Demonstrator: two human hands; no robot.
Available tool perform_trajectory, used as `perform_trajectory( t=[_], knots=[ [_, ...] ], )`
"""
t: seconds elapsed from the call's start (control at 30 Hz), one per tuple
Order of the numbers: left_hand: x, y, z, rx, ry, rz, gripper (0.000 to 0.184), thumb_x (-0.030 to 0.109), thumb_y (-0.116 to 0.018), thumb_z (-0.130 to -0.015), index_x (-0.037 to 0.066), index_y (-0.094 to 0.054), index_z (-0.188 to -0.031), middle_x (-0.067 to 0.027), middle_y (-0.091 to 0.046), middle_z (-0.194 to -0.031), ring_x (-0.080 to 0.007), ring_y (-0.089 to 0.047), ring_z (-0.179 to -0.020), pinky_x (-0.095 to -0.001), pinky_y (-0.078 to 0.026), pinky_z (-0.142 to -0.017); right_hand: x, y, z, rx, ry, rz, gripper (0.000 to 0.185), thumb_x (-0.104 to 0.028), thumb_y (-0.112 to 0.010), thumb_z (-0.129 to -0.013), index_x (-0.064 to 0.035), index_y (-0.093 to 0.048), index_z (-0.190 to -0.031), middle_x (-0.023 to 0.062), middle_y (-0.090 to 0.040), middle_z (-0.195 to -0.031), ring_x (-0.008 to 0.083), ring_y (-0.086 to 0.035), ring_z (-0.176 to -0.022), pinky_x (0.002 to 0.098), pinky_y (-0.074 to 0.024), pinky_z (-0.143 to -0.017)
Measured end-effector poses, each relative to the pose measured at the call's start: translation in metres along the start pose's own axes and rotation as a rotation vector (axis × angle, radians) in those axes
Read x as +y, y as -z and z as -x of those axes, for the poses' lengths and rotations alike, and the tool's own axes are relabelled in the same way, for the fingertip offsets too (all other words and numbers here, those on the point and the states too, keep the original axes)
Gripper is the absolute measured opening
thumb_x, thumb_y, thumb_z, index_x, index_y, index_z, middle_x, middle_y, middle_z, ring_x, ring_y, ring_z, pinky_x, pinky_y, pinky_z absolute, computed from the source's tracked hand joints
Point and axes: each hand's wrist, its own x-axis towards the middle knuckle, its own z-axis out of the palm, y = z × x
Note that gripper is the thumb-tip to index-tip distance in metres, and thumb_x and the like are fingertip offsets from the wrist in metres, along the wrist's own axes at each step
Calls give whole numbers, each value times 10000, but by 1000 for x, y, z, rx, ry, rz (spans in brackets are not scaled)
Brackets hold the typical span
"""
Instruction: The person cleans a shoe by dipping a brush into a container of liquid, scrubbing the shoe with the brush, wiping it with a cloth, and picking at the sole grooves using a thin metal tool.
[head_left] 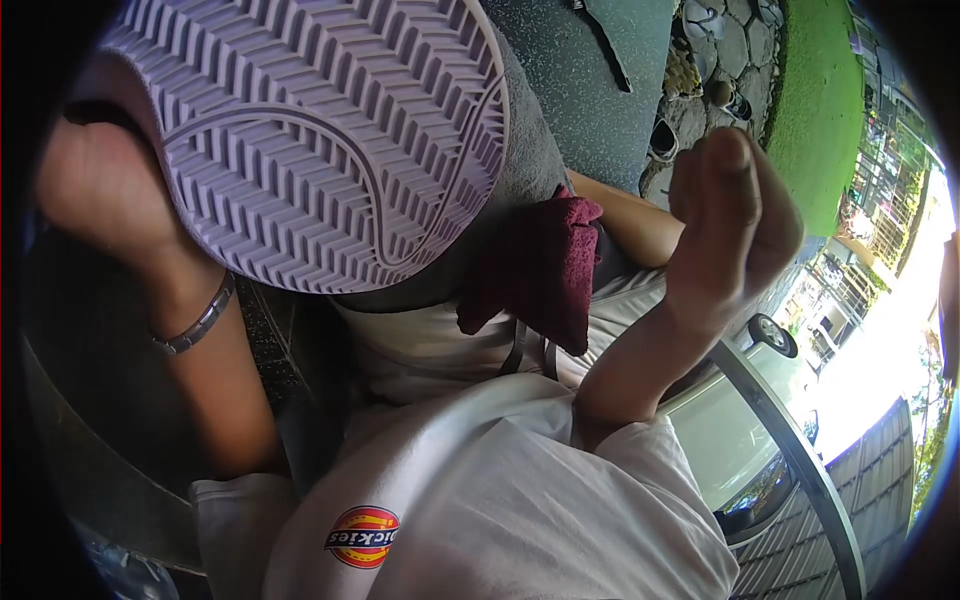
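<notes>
A shoe (330,140) with a pale lilac, herringbone-patterned sole fills the upper left, sole facing the camera. My left hand (105,185), with a dark bracelet at the wrist, grips the shoe's left edge; its fingertips are hidden. To the right, my right hand (735,220) is raised with its fingers curled together; anything in them is too small or hidden to make out. A maroon cloth (545,270) hangs over the lap between both arms, beside dark grey material.
Behind the shoe is a speckled grey-green surface (610,130) with a dark slim tool (607,45). Footwear (664,140) sits on stone paving beyond it. A green strip, a parked vehicle (740,430) and a curved metal bar (800,450) are at the right.
</notes>
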Motion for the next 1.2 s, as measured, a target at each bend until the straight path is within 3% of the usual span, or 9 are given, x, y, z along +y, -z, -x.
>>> perform_trajectory(
  t=[0.13,0.27,0.4,0.43,0.53,0.63,0.83,0.93,1.2],
  knots=[
    [8,-3,1,-29,-22,-31,828,457,-465,-1057,38,-45,-1635,-272,-186,-1565,-408,-189,-1464,-574,-100,-1224,7,5,10,-10,55,10,470,-199,-531,-1052,-69,-410,-616,7,-378,-560,87,-333,-472,272,-215,-464],
    [14,-5,-3,-9,-26,29,829,452,-466,-1055,32,-47,-1634,-268,-211,-1552,-399,-196,-1463,-568,-103,-1222,6,11,12,130,76,-65,467,-222,-466,-1076,-77,-350,-647,-17,-272,-556,79,-245,-475,289,-209,-468],
    [8,-12,-3,65,69,29,824,448,-469,-1054,23,-58,-1629,-265,-225,-1538,-386,-216,-1446,-566,-120,-1212,22,34,19,77,133,-858,402,-254,-427,-1106,-78,-440,-745,-2,-403,-608,100,-288,-488,327,-245,-470],
    [11,-15,-3,85,94,12,821,447,-470,-1054,21,-64,-1627,-263,-234,-1528,-381,-225,-1437,-567,-126,-1207,22,40,22,-4,152,-876,379,-270,-318,-1131,-126,-402,-791,1,-379,-647,132,-256,-508,359,-272,-492],
    [22,-18,-1,96,107,-63,801,437,-474,-1054,19,-88,-1617,-249,-278,-1475,-359,-259,-1399,-569,-151,-1190,15,44,12,-418,-4,-1147,398,-314,-275,-1138,-146,-411,-803,1,-388,-634,116,-263,-495,333,-267,-490],
    [16,-20,0,135,127,-74,771,426,-469,-1059,18,-111,-1607,-238,-309,-1426,-343,-280,-1374,-564,-163,-1182,19,47,12,-451,-176,-1508,423,-333,-270,-1137,-168,-407,-773,-27,-357,-598,93,-265,-479,290,-263,-477],
    [-2,4,-1,-33,37,75,742,435,-445,-1074,15,-130,-1598,-235,-328,-1386,-337,-288,-1368,-568,-138,-1194,11,54,15,53,127,-1428,457,-282,-344,-1111,-186,-398,-668,-70,-311,-534,55,-250,-423,240,-245,-434],
    [-20,22,-7,-95,2,-34,747,443,-438,-1076,5,-129,-1596,-237,-329,-1389,-340,-288,-1373,-571,-123,-1202,-17,38,14,-1,156,-1389,456,-69,-397,-996,-214,-275,-581,-87,-257,-516,25,-228,-438,218,-191,-464],
    [-3,-8,6,-26,-179,-174,791,439,-421,-1080,-25,-63,-1611,-302,-235,-1514,-381,-205,-1453,-571,-72,-1219,-30,17,13,-146,222,-1198,402,-166,-468,-953,-210,-395,-560,-79,-340,-500,67,-275,-424,262,-237,-482]
  ],
)
